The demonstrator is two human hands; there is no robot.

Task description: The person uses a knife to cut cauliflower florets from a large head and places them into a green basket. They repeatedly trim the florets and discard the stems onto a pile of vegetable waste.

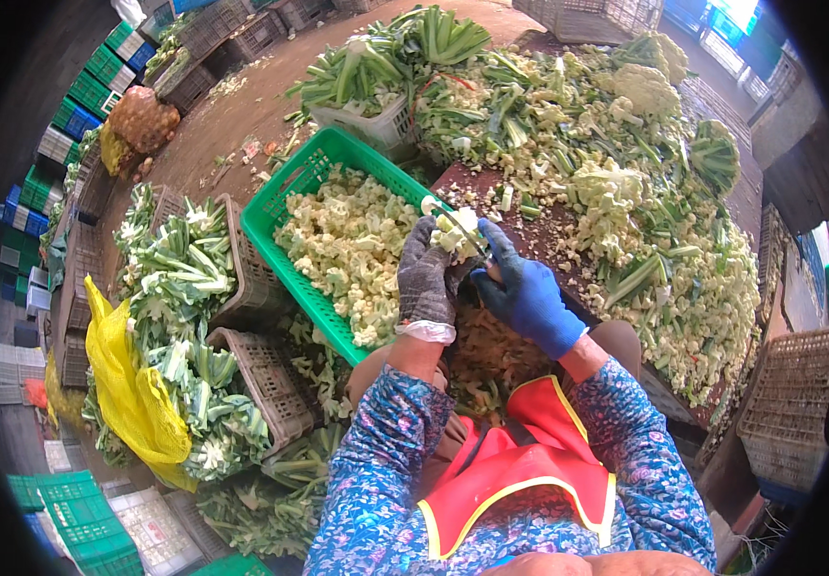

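Wearing a dark grey work glove, my left hand (426, 277) grips a piece of cauliflower (455, 234) beside the rim of a green plastic crate (306, 281). Loose cauliflower florets (346, 245) lie in that crate. My right hand (529, 291), in a blue coated glove, is closed around a knife, mostly hidden in the fist. The thin knife blade (463, 229) lies across the cauliflower piece, touching it. Below both hands, leafy trimmings (490, 353) lie between my knees.
Cut cauliflower and leaves (601, 201) are heaped on a dark red board (472, 183) at right. Crates of leaves (184, 252) stand at left beside a yellow mesh sack (130, 389). A light crate (371, 126) piled with leaves stands beyond the green one.
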